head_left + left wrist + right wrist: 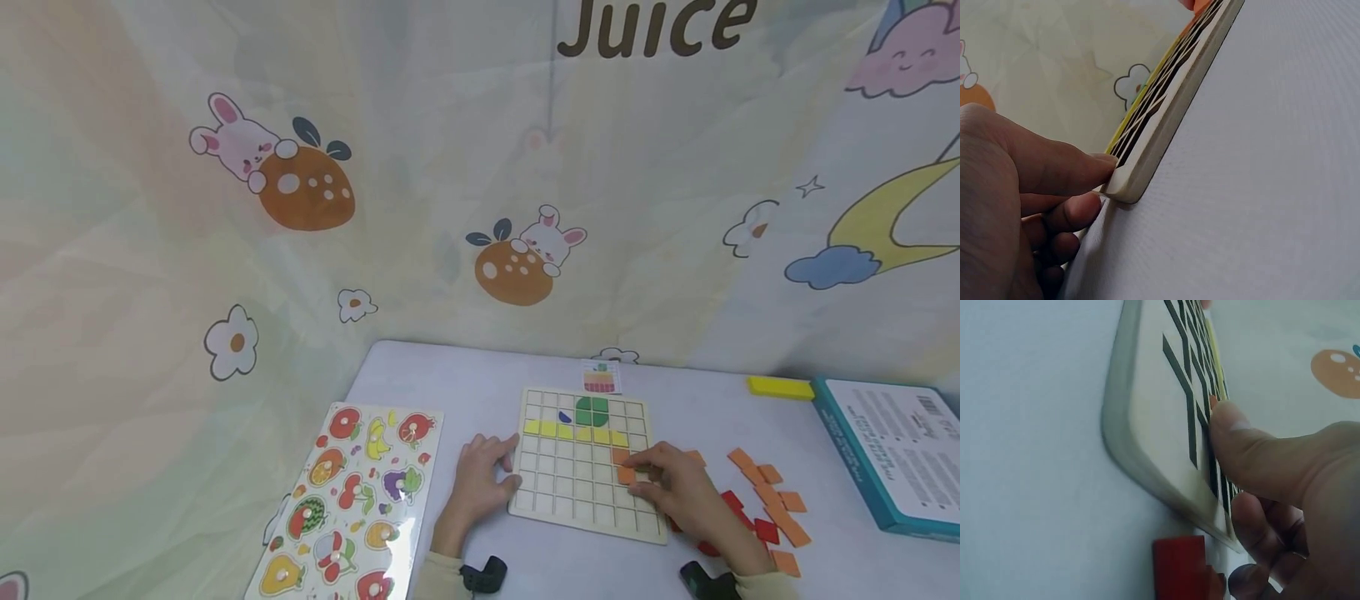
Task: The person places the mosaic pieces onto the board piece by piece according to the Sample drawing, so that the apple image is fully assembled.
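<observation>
1. A wooden grid board (581, 467) lies flat on the white table (450, 383), near the middle, with its near edge toward the person.
2. The left hand (480, 482) rests at the board's left edge; in the left wrist view its fingertips (1100, 165) press against the board's rounded corner (1127, 186), with the lower fingers curled beneath on the table.
3. The right hand (678, 492) lies over the board's right side, its fingers bent down onto an orange square tile (626, 475) that sits in a grid cell. In the right wrist view the thumb (1235, 434) presses on the grid surface; whether the tile is pinched or only pressed cannot be told.
4. A second orange tile (619, 456) sits in the cell just beyond the first one.
5. On the board's far part there is a row of yellow tiles (573, 432), with a green round shape (592, 410) and a small blue piece (564, 417) just beyond that row.
6. Loose orange tiles (768, 487) and red tiles (750, 521) are scattered on the table right of the board, near the right hand.
7. A small pattern card (601, 377) stands just past the board's far edge.
8. A fruit peg puzzle (352, 500) lies on the left of the table, apart from the left hand.
9. At the far right are a teal box (892, 454) and a yellow block (780, 387).
10. A cloth with rabbits and clouds (300, 208) hangs behind the table.
</observation>
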{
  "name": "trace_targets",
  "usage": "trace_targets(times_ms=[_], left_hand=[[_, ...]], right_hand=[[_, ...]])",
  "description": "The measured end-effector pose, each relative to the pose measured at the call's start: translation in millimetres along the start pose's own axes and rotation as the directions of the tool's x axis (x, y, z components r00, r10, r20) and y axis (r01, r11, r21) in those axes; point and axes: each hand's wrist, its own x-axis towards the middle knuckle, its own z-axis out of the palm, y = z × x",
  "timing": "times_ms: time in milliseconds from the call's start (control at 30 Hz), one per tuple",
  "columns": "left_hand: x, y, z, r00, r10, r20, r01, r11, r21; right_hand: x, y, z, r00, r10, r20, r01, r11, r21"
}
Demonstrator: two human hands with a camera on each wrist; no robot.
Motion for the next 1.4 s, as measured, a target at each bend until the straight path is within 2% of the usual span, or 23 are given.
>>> trace_targets(times_ms=[200, 400, 933, 1100, 1300, 1400], left_hand=[[0.1, 1.6, -1.8, 1.000, -0.008, 0.002, 0.008, 1.000, 0.003], [0.0, 2.4, -1.7, 1.000, -0.004, 0.000, 0.004, 1.000, 0.002], [0.0, 1.8, -0.7, 1.000, -0.006, 0.005, 0.006, 1.000, 0.006], [0.3, 0.6, 2.0, 1.000, 0.003, 0.000, -0.003, 1.000, 0.017], [-0.2, -0.2, 1.9, 1.000, 0.018, -0.007, -0.017, 1.000, 0.020], [-0.4, 0.3, 0.2, 1.000, 0.024, -0.011, -0.024, 0.999, 0.023]], right_hand=[[3.4, -2.7, 0.5, 1.000, 0.015, 0.012, -0.014, 1.000, -0.026], [3.1, -2.0, 0.3, 0.999, 0.037, 0.022, -0.037, 0.999, -0.009], [3.2, 2.1, 4.5, 0.999, 0.025, -0.031, -0.027, 0.998, -0.050], [-4.0, 11.0, -11.6, 0.997, 0.064, -0.031, -0.065, 0.997, -0.044], [-8.5, 42.7, -42.6, 0.987, 0.144, -0.064, -0.150, 0.984, -0.094], [-7.1, 56.5, -51.7, 0.985, 0.153, -0.083, -0.161, 0.981, -0.110]])
